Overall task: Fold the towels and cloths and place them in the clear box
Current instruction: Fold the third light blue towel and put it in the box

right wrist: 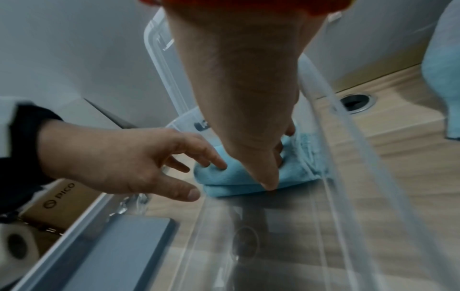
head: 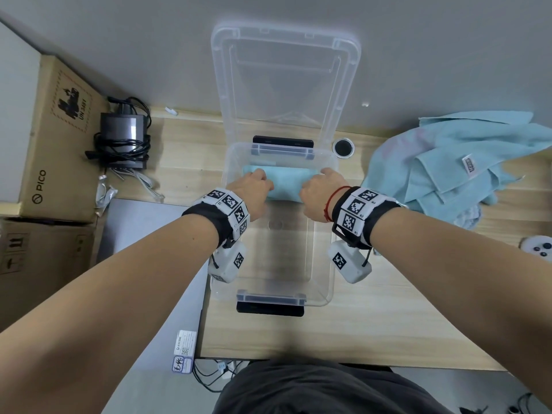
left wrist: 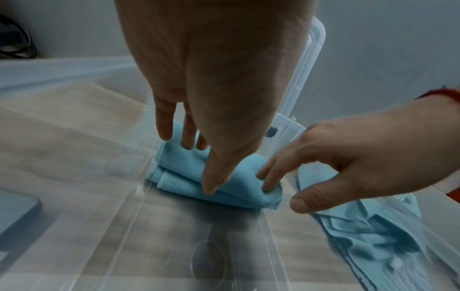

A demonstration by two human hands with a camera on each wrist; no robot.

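Pinching the folded cloth [left wrist: 219, 177] at either end: left hand [head: 252, 189] with fingers on top and thumb at the near edge, right hand [head: 321, 194] with fingertips pressed into the other end, thumb held off it. Held that way, seemingly, to keep the layers stacked while settling it at the far end of the clear box [head: 324, 282]. Soft, looped microfibre, pale blue, plump at the folds (edges stitched). Smooth see-through plastic walls; lid [head: 283, 79] propped upright behind. Unfolded blue towels [head: 454, 165] heaped on the wooden desk [head: 388, 330] to the right.
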